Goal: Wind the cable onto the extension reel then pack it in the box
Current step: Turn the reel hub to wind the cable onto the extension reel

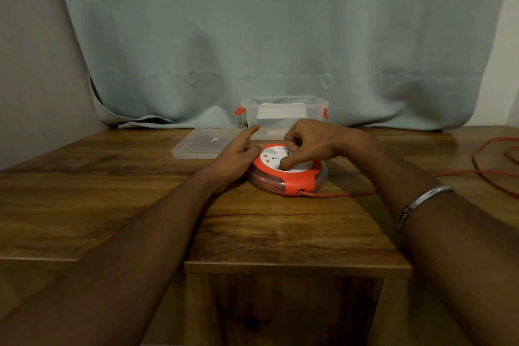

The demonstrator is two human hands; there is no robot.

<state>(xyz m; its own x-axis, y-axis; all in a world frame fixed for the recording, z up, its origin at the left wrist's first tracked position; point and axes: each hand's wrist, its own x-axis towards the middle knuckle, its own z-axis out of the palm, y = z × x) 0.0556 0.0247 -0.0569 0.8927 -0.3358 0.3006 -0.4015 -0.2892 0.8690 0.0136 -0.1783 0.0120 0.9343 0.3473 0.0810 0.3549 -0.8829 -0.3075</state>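
While reel [289, 170] lies flat | hands on it | cable [483, 174] trailing right

The right hand [311, 143] covers the back of the extension reel [289, 170], so what its curled fingers grip on the white face can't be made out. The left hand [238, 157] hides the reel's left rim. The orange cable [494, 174] runs off the right edge, its far end out of sight. Both forearms are cut by the bottom edge. Behind the right hand, the clear box [283, 109] loses its lower front wall, and the pale thing inside is too blurred to name.
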